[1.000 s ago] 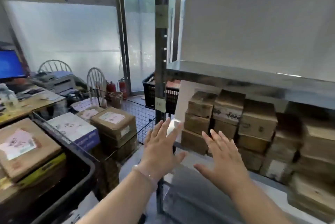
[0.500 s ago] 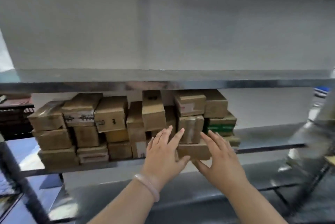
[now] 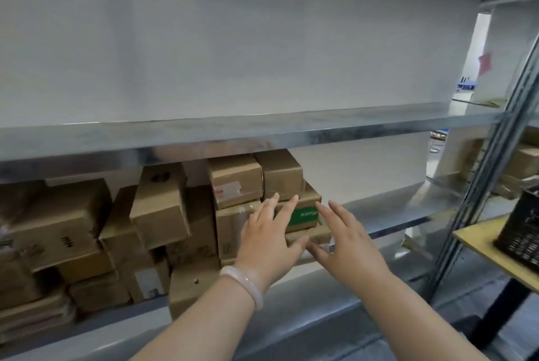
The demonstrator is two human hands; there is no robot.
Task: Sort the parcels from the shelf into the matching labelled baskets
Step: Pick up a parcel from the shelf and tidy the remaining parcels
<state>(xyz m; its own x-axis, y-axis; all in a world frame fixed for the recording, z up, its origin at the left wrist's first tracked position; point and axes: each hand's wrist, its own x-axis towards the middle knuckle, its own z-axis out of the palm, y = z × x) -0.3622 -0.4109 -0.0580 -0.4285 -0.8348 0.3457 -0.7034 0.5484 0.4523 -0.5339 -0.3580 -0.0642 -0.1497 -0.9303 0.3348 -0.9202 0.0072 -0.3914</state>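
Two hands: we hold our left hand (image 3: 268, 241) and right hand (image 3: 347, 246) out with fingers straight and spread, grasping nothing, both in front of the green-banded parcel (image 3: 303, 214).
Green-banded parcel: it lies on the shelf (image 3: 393, 209), on top of a flat brown parcel (image 3: 309, 236); our left fingertips overlap its left side, but we cannot tell whether they touch.
Other parcels: a plain box (image 3: 280, 173) sits directly above the green-banded parcel, and many brown boxes (image 3: 163, 206) crowd the shelf to its left.
Basket: a black basket (image 3: 522, 232) stands well to the right of the green-banded parcel on a yellow table (image 3: 478, 241); we cannot read any label on it.
Progress: we judge that nearly all the sorting is left, since the shelf is packed and we have no parcel in hand.
Next: we would probably take the green-banded parcel by its sides, minding the box above it.
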